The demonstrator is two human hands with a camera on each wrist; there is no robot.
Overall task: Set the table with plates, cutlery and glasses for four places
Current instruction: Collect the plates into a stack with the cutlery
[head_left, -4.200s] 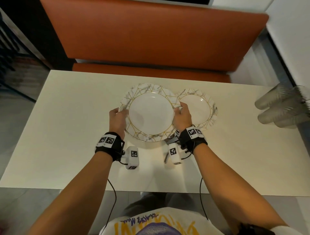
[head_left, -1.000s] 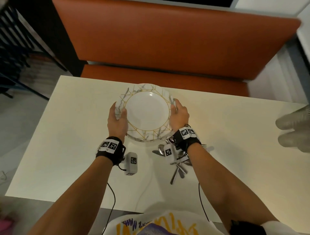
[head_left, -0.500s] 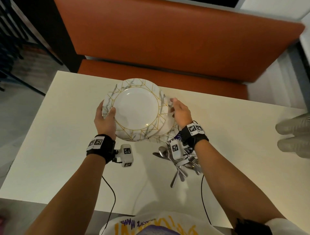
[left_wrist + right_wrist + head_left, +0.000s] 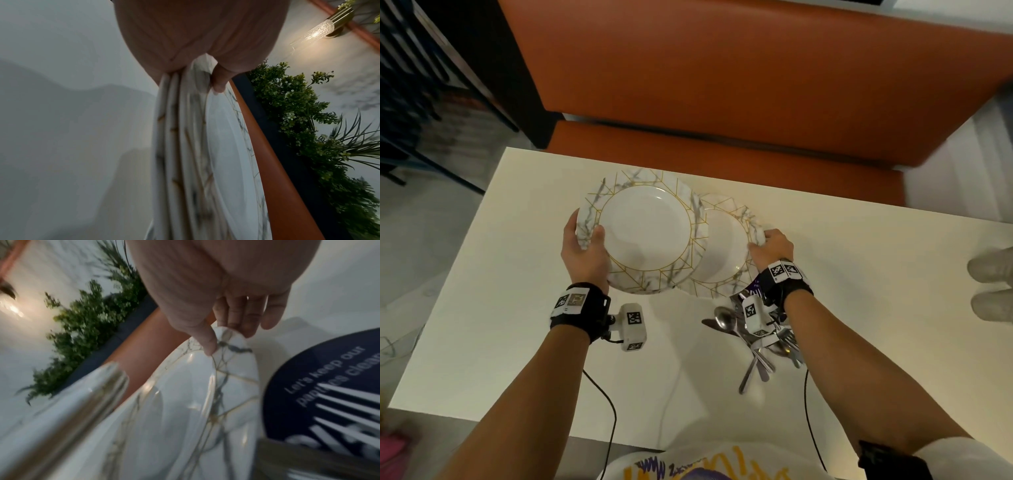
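Note:
My left hand [image 4: 585,241] grips the left rim of a stack of marble-patterned plates [image 4: 645,233], thumb on top, held just above the white table [image 4: 517,308]. The left wrist view shows the stack's rims [image 4: 185,146] edge-on under my thumb. My right hand [image 4: 762,240] pinches the right rim of a single matching plate [image 4: 722,250], whose left part lies under the stack. In the right wrist view the thumb presses on that plate's rim [image 4: 226,344], with the fingers beneath. A pile of cutlery [image 4: 756,346] lies under my right wrist.
Clear glasses [image 4: 991,267] lie at the table's right edge. An orange bench [image 4: 722,85] runs along the far side. A dark blue round sticker [image 4: 329,378] sits on the table next to the single plate. Bare tabletop lies to the left and right of the plates.
The single plate has slid out to the right from under the stack with my right hand. My left hand keeps the stack, now further from the right hand.

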